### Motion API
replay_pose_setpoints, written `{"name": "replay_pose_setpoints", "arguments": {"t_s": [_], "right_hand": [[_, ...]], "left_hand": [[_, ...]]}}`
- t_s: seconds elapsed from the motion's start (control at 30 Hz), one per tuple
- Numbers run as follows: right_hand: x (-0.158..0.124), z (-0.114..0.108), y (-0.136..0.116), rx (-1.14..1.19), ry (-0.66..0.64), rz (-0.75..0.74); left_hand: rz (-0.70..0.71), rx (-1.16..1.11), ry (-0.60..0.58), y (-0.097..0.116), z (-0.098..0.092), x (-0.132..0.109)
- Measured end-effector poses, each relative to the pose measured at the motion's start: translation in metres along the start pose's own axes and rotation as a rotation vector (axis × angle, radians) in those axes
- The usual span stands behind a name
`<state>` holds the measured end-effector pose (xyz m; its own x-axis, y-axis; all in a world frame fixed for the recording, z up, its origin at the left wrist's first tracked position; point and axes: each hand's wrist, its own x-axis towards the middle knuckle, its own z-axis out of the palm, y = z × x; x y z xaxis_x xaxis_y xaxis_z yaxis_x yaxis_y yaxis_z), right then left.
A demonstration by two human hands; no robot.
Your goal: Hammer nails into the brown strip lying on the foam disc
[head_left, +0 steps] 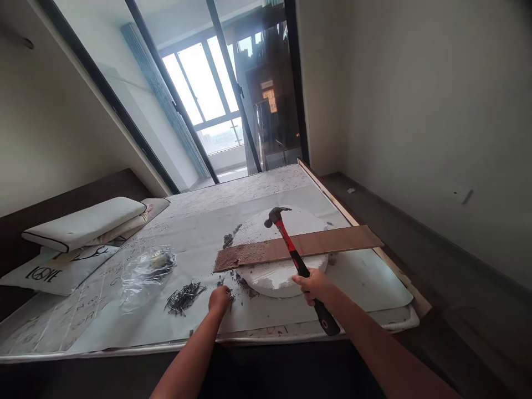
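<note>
My right hand (316,287) is closed around the black and red handle of a claw hammer (296,256), whose head points up and away over the board. The wooden board (332,242) lies across a round white slab (266,277), and many small holes dot its left end. Low over the sheet, just left of the slab, my left hand (219,300) is closed, with thin metal nails showing at its fingers. To its left is a pile of loose nails (183,297). Grey crumbs (245,285) are scattered around the slab's left side.
A pale sheet (266,318) covers part of the mattress (249,185). A clear plastic bag (147,271) sits left of the nail pile. Pillows (87,221) rest by the headboard. The board's right end reaches the bed's wooden side rail (341,208).
</note>
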<state>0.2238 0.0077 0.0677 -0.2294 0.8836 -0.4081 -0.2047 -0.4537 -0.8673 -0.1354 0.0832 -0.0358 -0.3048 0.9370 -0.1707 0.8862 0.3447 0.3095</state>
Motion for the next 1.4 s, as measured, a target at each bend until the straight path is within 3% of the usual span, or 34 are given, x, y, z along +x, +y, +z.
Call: {"name": "replay_pose_setpoints", "arguments": {"t_s": [0.17, 0.27, 0.4, 0.53, 0.7, 0.9, 1.0, 1.13, 1.4], "right_hand": [[0.004, -0.004, -0.001, 0.024, -0.047, 0.001], [0.008, -0.006, 0.000, 0.036, -0.056, 0.011], [0.010, -0.006, 0.000, 0.058, -0.061, 0.018], [0.008, -0.005, -0.004, 0.091, -0.072, 0.016], [0.007, -0.008, -0.007, 0.107, -0.074, 0.030], [0.013, -0.010, -0.007, 0.084, -0.055, 0.048], [0.015, -0.011, -0.008, 0.104, -0.062, 0.057], [0.020, -0.012, -0.007, 0.102, -0.053, 0.066], [0.033, -0.013, 0.000, 0.037, -0.025, 0.110]], "left_hand": [[0.049, 0.163, 0.025, 0.006, -0.008, -0.004], [0.022, 0.110, 0.021, 0.008, -0.012, -0.006], [-0.092, -0.417, 0.034, 0.015, -0.015, -0.014], [-0.080, -0.865, -0.043, 0.030, -0.020, -0.029], [-0.018, -1.228, -0.260, 0.076, -0.035, -0.058], [0.138, -1.434, -0.338, 0.149, -0.044, -0.066], [0.225, -1.356, -0.176, 0.162, -0.038, -0.052], [0.294, -1.015, 0.100, 0.162, -0.027, -0.030], [0.463, -0.609, 0.138, 0.173, -0.014, -0.004]]}}
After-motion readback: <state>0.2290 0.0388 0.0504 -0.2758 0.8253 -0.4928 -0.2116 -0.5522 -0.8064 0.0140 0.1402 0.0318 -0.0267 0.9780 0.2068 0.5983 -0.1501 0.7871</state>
